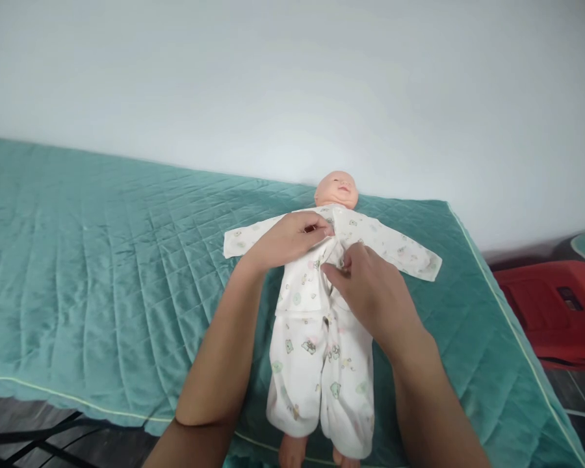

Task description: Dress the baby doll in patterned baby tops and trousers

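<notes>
A baby doll (337, 189) lies on its back, head toward the wall and bare feet toward me. It wears a white printed baby shirt (299, 292), sleeves spread to both sides, and matching trousers (297, 370). My left hand (299, 237) pinches the shirt's front edge at the chest, thumb and forefinger together. Just lower and to the right, my right hand (365, 279) is closed over the other side of the front opening, its fingertips at the cloth. Whether a fastener sits between the fingers is too small to tell.
A green quilted cover (127, 273) with a pale piped edge lies under the doll. Behind it rises a plain light wall (224, 84). A red plastic chair (556, 312) stands off the right edge, and dark metal legs (34, 435) show at lower left.
</notes>
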`<state>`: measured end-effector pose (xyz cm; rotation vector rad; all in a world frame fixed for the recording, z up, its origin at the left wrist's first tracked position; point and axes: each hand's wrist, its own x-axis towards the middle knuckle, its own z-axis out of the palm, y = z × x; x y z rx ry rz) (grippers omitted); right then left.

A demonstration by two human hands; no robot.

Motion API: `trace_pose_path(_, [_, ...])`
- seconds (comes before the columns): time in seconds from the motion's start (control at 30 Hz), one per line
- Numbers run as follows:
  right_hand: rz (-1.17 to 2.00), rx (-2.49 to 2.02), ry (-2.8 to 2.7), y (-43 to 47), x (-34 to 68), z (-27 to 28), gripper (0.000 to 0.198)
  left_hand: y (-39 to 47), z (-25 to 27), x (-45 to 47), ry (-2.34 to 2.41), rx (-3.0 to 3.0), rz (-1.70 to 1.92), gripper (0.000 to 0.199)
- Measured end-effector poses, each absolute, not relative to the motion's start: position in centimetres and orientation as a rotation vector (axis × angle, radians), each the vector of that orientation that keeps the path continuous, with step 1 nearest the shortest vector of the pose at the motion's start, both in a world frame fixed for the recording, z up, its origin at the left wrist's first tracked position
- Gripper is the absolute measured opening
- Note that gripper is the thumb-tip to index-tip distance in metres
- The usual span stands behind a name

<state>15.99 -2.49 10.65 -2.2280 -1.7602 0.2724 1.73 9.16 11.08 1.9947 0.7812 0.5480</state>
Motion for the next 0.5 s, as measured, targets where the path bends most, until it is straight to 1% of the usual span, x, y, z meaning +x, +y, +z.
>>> trace_pose_path(0.1, [0.266, -2.269, -1.865, -3.1, 15.7, 11.1, 0.024, 8.3, 11.8, 1.3, 0.774, 2.017, 0.441, 0.027])
trace_pose_path(0.23, [0.363, -2.166, -1.965, -3.1, 16.5, 11.4, 0.026, 7.6, 11.8, 1.0, 0.764, 2.011, 0.395, 0.022])
trace_pose_path(0.4, [0.640, -1.950, -1.877, -2.7, 18.7, 11.4, 0.034, 7.1, 10.4, 0.5, 0.713, 1.956, 0.386, 0.018])
trace_pose_path(0.5, [0.862, -1.798, -1.727, -2.5, 19.8, 11.1, 0.035, 7.0, 9.7, 0.2, 0.700, 1.941, 0.444, 0.014])
